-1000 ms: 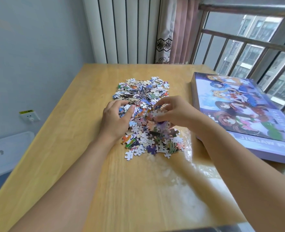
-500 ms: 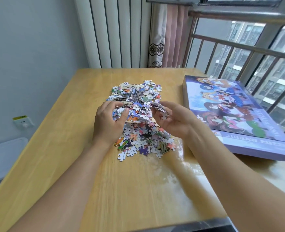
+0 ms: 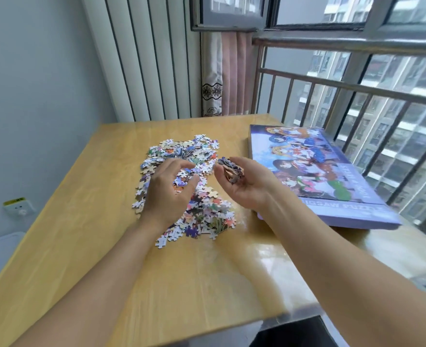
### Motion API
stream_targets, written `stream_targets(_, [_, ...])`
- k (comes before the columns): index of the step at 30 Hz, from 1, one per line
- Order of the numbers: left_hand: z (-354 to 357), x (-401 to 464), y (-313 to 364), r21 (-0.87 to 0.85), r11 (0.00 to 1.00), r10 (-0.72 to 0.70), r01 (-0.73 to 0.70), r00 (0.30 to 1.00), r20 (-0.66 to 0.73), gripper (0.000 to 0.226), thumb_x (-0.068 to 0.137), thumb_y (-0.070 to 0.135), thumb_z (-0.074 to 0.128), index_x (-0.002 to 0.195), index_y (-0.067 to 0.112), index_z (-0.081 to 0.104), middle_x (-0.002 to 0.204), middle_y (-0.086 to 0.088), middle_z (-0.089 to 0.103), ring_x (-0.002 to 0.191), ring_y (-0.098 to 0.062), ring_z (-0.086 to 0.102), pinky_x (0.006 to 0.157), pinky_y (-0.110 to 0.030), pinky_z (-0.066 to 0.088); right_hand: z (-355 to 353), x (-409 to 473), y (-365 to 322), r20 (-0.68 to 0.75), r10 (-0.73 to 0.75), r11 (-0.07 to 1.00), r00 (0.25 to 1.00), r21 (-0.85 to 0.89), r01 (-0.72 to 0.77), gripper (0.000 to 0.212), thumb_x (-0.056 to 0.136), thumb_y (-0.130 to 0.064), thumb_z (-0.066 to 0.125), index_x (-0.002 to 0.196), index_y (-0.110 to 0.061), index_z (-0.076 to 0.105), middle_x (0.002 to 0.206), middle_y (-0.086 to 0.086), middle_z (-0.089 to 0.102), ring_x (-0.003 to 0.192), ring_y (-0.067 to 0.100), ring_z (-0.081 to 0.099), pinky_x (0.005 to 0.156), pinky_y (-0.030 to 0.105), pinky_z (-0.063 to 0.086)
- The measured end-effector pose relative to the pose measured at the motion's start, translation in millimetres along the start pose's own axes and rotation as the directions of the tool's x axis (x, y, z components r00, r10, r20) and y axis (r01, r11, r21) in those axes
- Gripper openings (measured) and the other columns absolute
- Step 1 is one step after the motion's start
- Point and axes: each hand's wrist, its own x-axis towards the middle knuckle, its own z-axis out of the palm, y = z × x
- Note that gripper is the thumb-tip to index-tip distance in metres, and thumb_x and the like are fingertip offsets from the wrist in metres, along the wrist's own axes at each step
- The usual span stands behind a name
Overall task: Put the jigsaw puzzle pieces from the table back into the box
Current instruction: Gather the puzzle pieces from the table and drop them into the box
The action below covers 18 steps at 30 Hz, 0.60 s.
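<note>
While our right hand (image 3: 244,182) is raised just above the counter (image 3: 86,221) with its grip curled round a small stack of puzzle pieces (image 3: 229,167), our left hand (image 3: 169,191) hovers over the heap of loose pieces (image 3: 202,211) with fingers bent and spread; we cannot tell whether that grip holds anything.

We take the heap as our landmark. It lies on the yellow wooden counter, spreading from near the middle toward the far side, with a few single pieces strayed at its near edge. The pieces are far too many to count. To the right of the heap, apart from it, lies one puzzle box (image 3: 319,176), flat, purple, its pictured lid on top and closed; our right wrist crosses the box's near left corner. The held stack sits between the heap and the box, touching neither.

Beyond the heap stands a ribbed white wall panel (image 3: 144,66), and to the right of that one pink curtain (image 3: 229,76) with a patterned white border. Behind the box runs a metal window railing (image 3: 344,88) with apartment blocks outside. Left of the heap, down on the wall below counter level, is one white socket (image 3: 19,209) with a yellow label. Nothing lies between the heap and the box except our right hand.
</note>
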Motion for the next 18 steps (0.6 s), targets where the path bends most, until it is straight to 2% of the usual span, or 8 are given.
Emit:
stream_targets(3, [10.7, 3.3, 28.5, -0.031, 0.997, 0.079, -0.074, 0.969, 0.236, 0.043, 0.081, 0.04, 0.076, 0.119, 0.023, 0.063, 0.118, 0.012, 0.058, 0.113, -0.004, 0.051, 0.096, -0.021, 0.04, -7.1, -19.2, -24.6, -0.004, -0.063, 0.997, 0.998, -0.043, 0.063, 0.026, 0.102, -0.015, 0.057, 0.104, 0.011, 0.055, 0.09, 0.023, 0.061, 0.054, 0.028, 0.066, 0.049, 0.03, 0.059])
stream_targets(5, [27.3, 2.1, 48.7, 0.059, 0.969, 0.186, -0.241, 0.862, 0.472, 0.074, 0.071, 0.063, 0.072, 0.133, 0.026, 0.054, 0.132, 0.009, 0.05, 0.124, -0.011, 0.043, 0.103, -0.024, 0.037, -14.6, -31.6, -38.6, -0.021, -0.116, 0.991, 0.993, -0.063, 0.115, 0.024, 0.101, -0.014, 0.057, 0.107, 0.009, 0.053, 0.097, 0.024, 0.059, 0.053, 0.029, 0.066, 0.048, 0.03, 0.059])
stream_targets(7, [50.8, -2.4, 65.2, 0.149, 0.919, 0.204, -0.364, 0.765, 0.611, 0.091, 0.068, 0.068, 0.071, 0.144, 0.028, 0.043, 0.143, 0.007, 0.042, 0.131, -0.016, 0.035, 0.108, -0.031, 0.035, -23.4, -42.8, -48.1, -0.05, -0.174, 0.982, 0.983, -0.089, 0.169, 0.018, 0.1, -0.011, 0.058, 0.107, 0.005, 0.052, 0.099, 0.023, 0.057, 0.055, 0.03, 0.065, 0.049, 0.03, 0.059])
stream_targets(10, [80.4, -8.7, 79.3, 0.214, 0.895, 0.183, -0.392, 0.759, 0.625, 0.078, 0.073, 0.046, 0.077, 0.141, 0.025, 0.045, 0.141, 0.004, 0.044, 0.128, -0.02, 0.038, 0.103, -0.037, 0.041, -36.9, -62.6, -54.1, -0.072, -0.217, 0.974, 0.974, -0.09, 0.21, 0.015, 0.099, -0.009, 0.06, 0.106, 0.003, 0.053, 0.103, 0.024, 0.056, 0.069, 0.03, 0.063, 0.053, 0.03, 0.061])
stream_targets(12, [90.2, -12.4, 82.3, 0.245, 0.871, 0.205, -0.426, 0.769, 0.606, 0.064, 0.072, 0.025, 0.074, 0.132, 0.023, 0.052, 0.131, 0.005, 0.052, 0.12, -0.024, 0.046, 0.093, -0.042, 0.048, -45.4, -74.8, -56.5, -0.069, -0.23, 0.97, 0.971, -0.091, 0.224, 0.019, 0.098, -0.009, 0.061, 0.11, 0.004, 0.053, 0.107, 0.024, 0.056, 0.074, 0.029, 0.063, 0.053, 0.03, 0.061])
stream_targets(14, [95.5, -14.5, 88.2, 0.241, 0.888, 0.222, -0.392, 0.823, 0.523, 0.048, 0.073, 0.011, 0.066, 0.118, 0.023, 0.06, 0.117, 0.005, 0.06, 0.109, -0.025, 0.055, 0.078, -0.04, 0.052, -53.4, -86.0, -61.1, -0.061, -0.247, 0.967, 0.967, -0.086, 0.242, 0.023, 0.098, -0.009, 0.062, 0.115, 0.005, 0.053, 0.11, 0.025, 0.056, 0.077, 0.029, 0.063, 0.053, 0.03, 0.061])
stream_targets(16, [95.5, -8.8, 96.4, 0.232, 0.921, 0.198, -0.311, 0.891, 0.408, 0.025, 0.078, 0.008, 0.062, 0.098, 0.023, 0.064, 0.094, 0.004, 0.065, 0.091, -0.026, 0.061, 0.065, -0.036, 0.048, -55.7, -93.5, -64.3, -0.053, -0.264, 0.962, 0.963, -0.089, 0.258, 0.025, 0.099, -0.008, 0.06, 0.118, 0.005, 0.052, 0.109, 0.025, 0.056, 0.078, 0.028, 0.063, 0.056, 0.029, 0.062])
stream_targets(18, [95.0, 7.8, 104.8, 0.214, 0.946, 0.16, -0.242, 0.927, 0.34, 0.01, 0.087, 0.014, 0.062, 0.091, 0.021, 0.067, 0.081, 0.0, 0.067, 0.078, -0.03, 0.062, 0.058, -0.035, 0.043, -54.1, -99.8, -67.4, -0.025, -0.273, 0.959, 0.962, -0.083, 0.271, 0.026, 0.1, -0.008, 0.058, 0.121, 0.005, 0.051, 0.11, 0.025, 0.057, 0.077, 0.027, 0.063, 0.057, 0.028, 0.062])
